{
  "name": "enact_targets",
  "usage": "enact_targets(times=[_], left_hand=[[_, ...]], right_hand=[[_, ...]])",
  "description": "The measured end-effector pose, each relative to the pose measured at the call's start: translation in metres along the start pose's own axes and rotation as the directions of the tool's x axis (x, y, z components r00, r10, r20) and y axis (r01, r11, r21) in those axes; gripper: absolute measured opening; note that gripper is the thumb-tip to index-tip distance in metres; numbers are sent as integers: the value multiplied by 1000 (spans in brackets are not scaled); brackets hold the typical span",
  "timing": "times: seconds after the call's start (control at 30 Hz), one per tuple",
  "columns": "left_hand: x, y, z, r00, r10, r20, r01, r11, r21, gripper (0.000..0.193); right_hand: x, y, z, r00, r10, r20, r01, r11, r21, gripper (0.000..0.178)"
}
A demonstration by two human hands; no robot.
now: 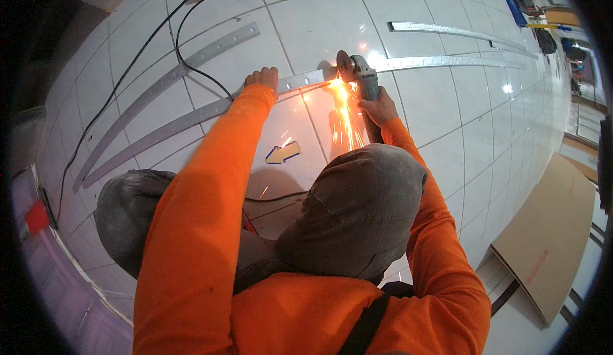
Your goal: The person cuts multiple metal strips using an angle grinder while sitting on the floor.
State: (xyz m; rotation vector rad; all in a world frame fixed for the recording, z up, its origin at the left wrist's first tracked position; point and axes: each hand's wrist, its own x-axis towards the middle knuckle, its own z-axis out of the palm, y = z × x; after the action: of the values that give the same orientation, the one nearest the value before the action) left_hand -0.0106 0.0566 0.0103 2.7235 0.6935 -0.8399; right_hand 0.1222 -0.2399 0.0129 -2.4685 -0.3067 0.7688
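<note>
Metal strip (306,79) under the angle grinder (364,77), sparks (345,117) flying: a cut looks to be in hand.
The strip lies on the tiled floor (434,103), running left and right of the grinder. The right hand (381,107) is clamped around the grinder's body; the left hand (263,79), left of the grinder, is curled on the strip, though whether it grips or just presses I cannot tell. The next move seems to call for steady disc pressure and a still strip. A second strip (191,56) lies farther left of the grinder.
</note>
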Motion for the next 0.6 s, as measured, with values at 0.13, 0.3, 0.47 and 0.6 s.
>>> enact_targets(times=[0.13,0.3,0.47,0.6], left_hand=[[1,-1,3,1000,-21,-17,21,999,32,55],[1,-5,-2,999,-11,-41,11,1000,13,53],[0,-6,5,993,9,-121,-9,1000,-2,37],[-1,-2,7,994,75,-85,-68,994,83,24]], right_hand=[[-11,-5,-4,1000,31,1,-31,999,40,65],[-34,-18,-22,996,23,-82,-11,991,135,62],[-40,-23,-28,999,36,-38,-31,992,124,60],[-37,-18,-21,1000,16,-15,-15,997,78,61]])
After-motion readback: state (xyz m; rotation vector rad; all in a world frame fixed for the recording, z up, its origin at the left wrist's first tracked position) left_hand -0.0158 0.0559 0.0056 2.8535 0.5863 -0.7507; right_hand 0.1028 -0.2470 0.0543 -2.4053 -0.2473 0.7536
